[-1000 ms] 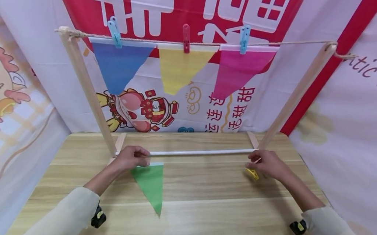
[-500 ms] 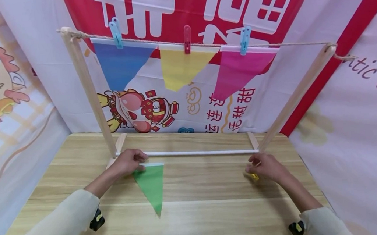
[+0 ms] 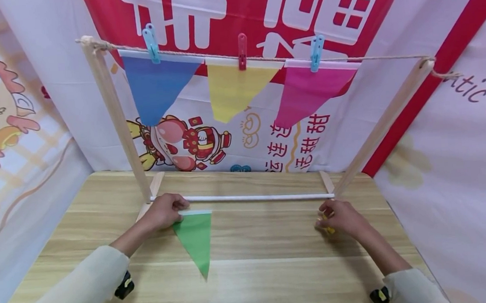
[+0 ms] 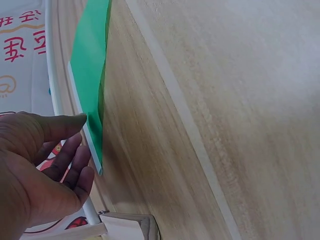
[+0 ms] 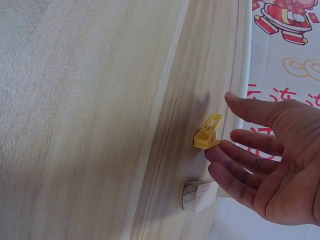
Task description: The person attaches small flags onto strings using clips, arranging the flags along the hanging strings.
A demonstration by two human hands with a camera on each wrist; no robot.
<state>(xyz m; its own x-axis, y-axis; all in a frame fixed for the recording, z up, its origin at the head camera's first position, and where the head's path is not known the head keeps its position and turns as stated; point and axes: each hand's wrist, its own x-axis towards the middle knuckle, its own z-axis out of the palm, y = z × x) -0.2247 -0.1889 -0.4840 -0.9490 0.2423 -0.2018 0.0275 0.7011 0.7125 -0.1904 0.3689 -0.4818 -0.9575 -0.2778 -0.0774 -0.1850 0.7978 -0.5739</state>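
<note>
A green pennant (image 3: pixel 196 241) with a white top band lies on the wooden table, its tip toward the person. At its upper left corner is my left hand (image 3: pixel 165 211); in the left wrist view the thumb tip overlaps the white band, with a gap between thumb and loosely bent fingers. On the right, a yellow clothespin (image 5: pixel 207 132) is right at the fingertips of my right hand (image 3: pixel 341 216). The thumb stands apart from it, and the fingers are relaxed.
A wooden post (image 3: pixel 116 118) and a second post (image 3: pixel 384 123) hold up a string (image 3: pixel 261 58). From it hang blue (image 3: pixel 156 87), yellow (image 3: pixel 238 90) and pink (image 3: pixel 311 89) pennants, held by clothespins. A white rod (image 3: pixel 251 198) spans the posts low down, behind both hands.
My left hand has drawn slightly left, uncovering more of the pennant's white band. The right hand has shifted slightly around the yellow clothespin. The hanging pennants sway a little.
</note>
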